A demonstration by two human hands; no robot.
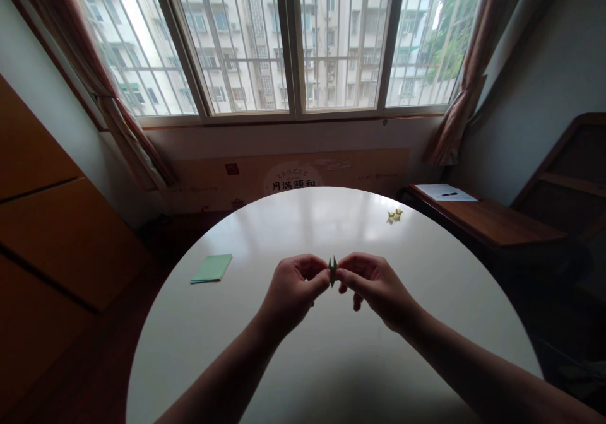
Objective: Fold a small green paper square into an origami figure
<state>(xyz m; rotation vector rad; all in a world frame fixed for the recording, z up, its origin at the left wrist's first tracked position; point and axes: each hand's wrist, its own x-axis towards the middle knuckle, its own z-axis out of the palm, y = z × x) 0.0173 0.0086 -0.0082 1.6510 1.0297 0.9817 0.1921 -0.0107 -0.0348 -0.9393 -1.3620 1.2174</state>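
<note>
A small folded piece of dark green paper [332, 274] is held upright above the middle of the round white table [322, 367]. It has two points sticking up and one pointing down. My left hand [297, 288] pinches its left side between thumb and fingers. From the other side, my right hand [376, 285] pinches it too, with the lower fingers curled loosely below. The fingertips hide part of the folds.
A stack of light green paper squares [212, 268] lies at the table's left. Small yellow folded paper figures [394, 216] stand at the back right. Beyond the table's right edge, a wooden surface [502, 216] bears a white sheet [438, 192] and a black pen [449, 194].
</note>
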